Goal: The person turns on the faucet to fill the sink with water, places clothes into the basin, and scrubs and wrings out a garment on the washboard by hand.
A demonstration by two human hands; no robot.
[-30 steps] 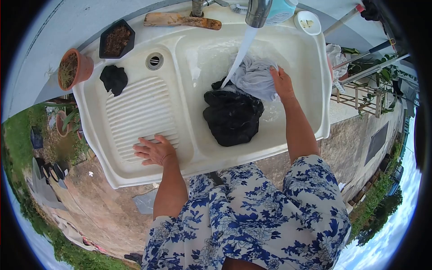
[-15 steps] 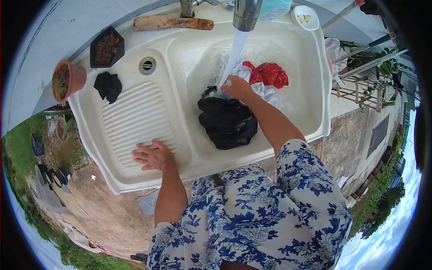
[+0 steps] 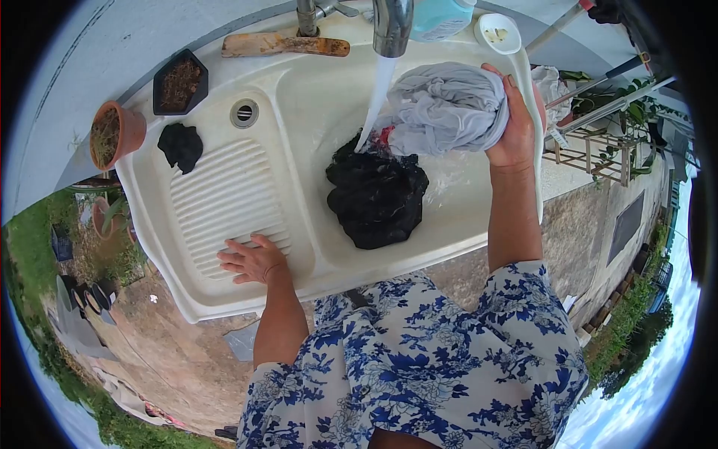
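My right hand (image 3: 516,123) grips a bunched whitish-grey cloth (image 3: 449,108) from its right side, holding it above the basin. The fingers are partly hidden behind the bundle. Below and left of it, a wet black cloth (image 3: 378,194) lies in the basin (image 3: 467,202), where water from the faucet (image 3: 393,30) runs onto its upper edge. Only a bit of red cloth (image 3: 386,135) shows beside the bundle. With fingers spread, my left hand (image 3: 256,260) rests flat on the lower end of the ribbed washboard (image 3: 224,202), holding nothing.
A small black cloth (image 3: 180,147) lies at the washboard's top left, near the drain (image 3: 244,113). Along the back rim are a wooden paddle (image 3: 284,45), a black pot (image 3: 180,82), a blue bottle (image 3: 441,19) and a white dish (image 3: 498,34). A clay pot (image 3: 116,135) stands left.
My right hand has moved right and lifted the whitish-grey cloth out of the basin's middle. The red cloth is now mostly hidden. My left hand has stayed in place.
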